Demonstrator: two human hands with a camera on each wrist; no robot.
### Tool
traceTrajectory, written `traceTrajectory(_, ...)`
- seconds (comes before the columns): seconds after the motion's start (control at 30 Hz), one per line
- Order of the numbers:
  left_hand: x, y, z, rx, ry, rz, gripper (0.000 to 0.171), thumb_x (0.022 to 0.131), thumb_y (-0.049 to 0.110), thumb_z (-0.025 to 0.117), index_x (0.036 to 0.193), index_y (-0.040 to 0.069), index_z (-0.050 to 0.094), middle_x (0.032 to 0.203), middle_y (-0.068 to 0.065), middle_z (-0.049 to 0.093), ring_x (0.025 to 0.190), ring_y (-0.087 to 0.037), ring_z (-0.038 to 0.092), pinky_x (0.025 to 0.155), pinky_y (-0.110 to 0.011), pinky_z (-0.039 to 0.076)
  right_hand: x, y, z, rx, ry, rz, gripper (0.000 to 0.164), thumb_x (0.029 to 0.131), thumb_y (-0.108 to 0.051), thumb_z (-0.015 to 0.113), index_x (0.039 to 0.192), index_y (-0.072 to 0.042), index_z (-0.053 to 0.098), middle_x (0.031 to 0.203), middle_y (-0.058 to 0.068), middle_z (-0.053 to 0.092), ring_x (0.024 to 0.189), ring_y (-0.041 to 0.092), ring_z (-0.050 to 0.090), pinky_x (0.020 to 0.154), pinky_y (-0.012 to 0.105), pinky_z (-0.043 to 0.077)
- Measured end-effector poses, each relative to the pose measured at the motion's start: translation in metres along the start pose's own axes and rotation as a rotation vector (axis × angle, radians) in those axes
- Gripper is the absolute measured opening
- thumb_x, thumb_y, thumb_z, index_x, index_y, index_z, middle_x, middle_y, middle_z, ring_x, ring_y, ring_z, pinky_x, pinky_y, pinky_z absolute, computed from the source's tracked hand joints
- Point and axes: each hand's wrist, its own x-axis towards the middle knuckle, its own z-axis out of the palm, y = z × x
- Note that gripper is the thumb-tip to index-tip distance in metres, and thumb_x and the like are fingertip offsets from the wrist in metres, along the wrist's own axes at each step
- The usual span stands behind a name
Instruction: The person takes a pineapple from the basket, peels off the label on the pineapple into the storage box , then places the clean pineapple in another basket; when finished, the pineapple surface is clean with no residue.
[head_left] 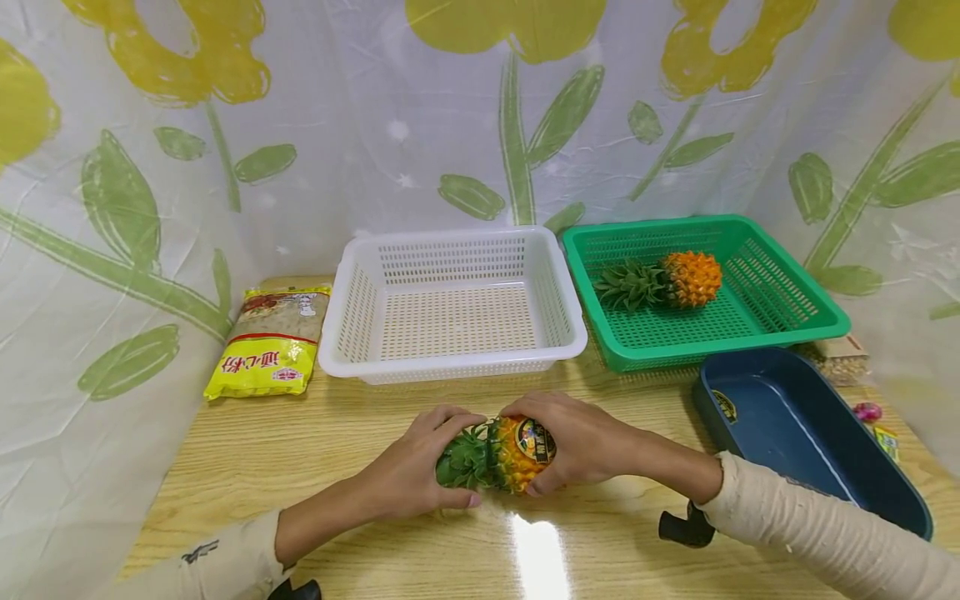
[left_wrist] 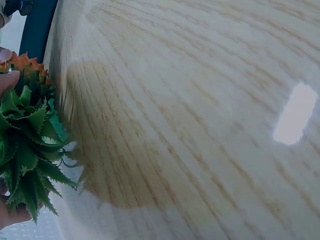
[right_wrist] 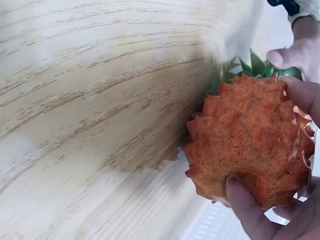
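Hung at the back and on both sides with a pale curtain (head_left: 322, 83), creased and softly folded, printed with large yellow flowers (head_left: 465, 25), long green stems (head_left: 517, 142) and broad, sketchy green leaves (head_left: 120, 200), and dotted here and there with faint white marks (head_left: 397, 129). Furnished with a glossy table (head_left: 262, 450) in a light wood tone, streaked with fine brown grain and set close to the curtain. Lit brightly, with a hard white patch of glare (head_left: 538, 558) on the table's near part, visible also toward the right edge in the left wrist view.
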Motion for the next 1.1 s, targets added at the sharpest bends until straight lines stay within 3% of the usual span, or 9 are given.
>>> traceTrajectory(0.17, 0.0, 0.0, 0.002, 0.01, 0.009, -0.013, 0.085, 0.076, 0.043, 0.087, 0.148, 0.025, 0.045, 0.142, -0.004, 0.047, 0.129, -0.027, 0.046, 0.093, -0.052, 0.051, 0.0, 0.004, -0.003, 0.065, -0.027, 0.008, 0.09, 0.07, -0.037, 0.091, 0.146, -0.015, 0.047, 0.142, 0.005, 0.053, 0.12, 0.021, 0.056, 0.089, 0.036, 0.054)
traceTrajectory(0.33, 0.0, 0.001, 0.003, 0.01, 0.0, -0.031, 0.085, 0.077, 0.043, 0.086, 0.148, 0.024, 0.045, 0.143, -0.005, 0.047, 0.132, -0.03, 0.046, 0.097, -0.056, 0.049, -0.003, 0.013, -0.008, 0.204, -0.049, -0.032, 0.091, 0.078, -0.042, 0.086, 0.151, -0.011, 0.041, 0.143, 0.005, 0.051, 0.117, 0.017, 0.059, 0.089, 0.029, 0.055)
traceTrajectory(0.57, -0.001, 0.002, 0.002, 0.012, -0.009, -0.057, 0.086, 0.078, 0.045, 0.085, 0.15, 0.026, 0.043, 0.146, -0.004, 0.045, 0.135, -0.031, 0.043, 0.1, -0.059, 0.047, -0.008, 0.02, -0.016, 0.373, 0.008, -0.063, 0.058, 0.092, -0.036, 0.074, 0.139, -0.01, 0.054, 0.136, 0.007, 0.056, 0.119, 0.027, 0.057, 0.075, 0.029, 0.06)
traceTrajectory(0.8, -0.001, 0.003, 0.001, 0.01, -0.016, -0.056, 0.087, 0.077, 0.045, 0.086, 0.15, 0.027, 0.043, 0.146, -0.003, 0.045, 0.135, -0.031, 0.043, 0.099, -0.057, 0.048, -0.011, 0.025, -0.019, 0.335, 0.095, -0.076, 0.036, 0.093, -0.029, 0.074, 0.124, -0.012, 0.065, 0.125, 0.005, 0.061, 0.112, 0.027, 0.061, 0.069, 0.028, 0.06)
traceTrajectory(1.1, -0.002, 0.004, 0.001, 0.007, -0.009, -0.063, 0.087, 0.077, 0.045, 0.086, 0.15, 0.027, 0.043, 0.146, -0.004, 0.045, 0.136, -0.031, 0.042, 0.101, -0.057, 0.047, -0.011, 0.027, -0.021, 0.268, 0.112, -0.083, 0.036, 0.091, -0.036, 0.075, 0.12, -0.015, 0.068, 0.126, 0.002, 0.063, 0.11, 0.023, 0.061, 0.073, 0.027, 0.059)
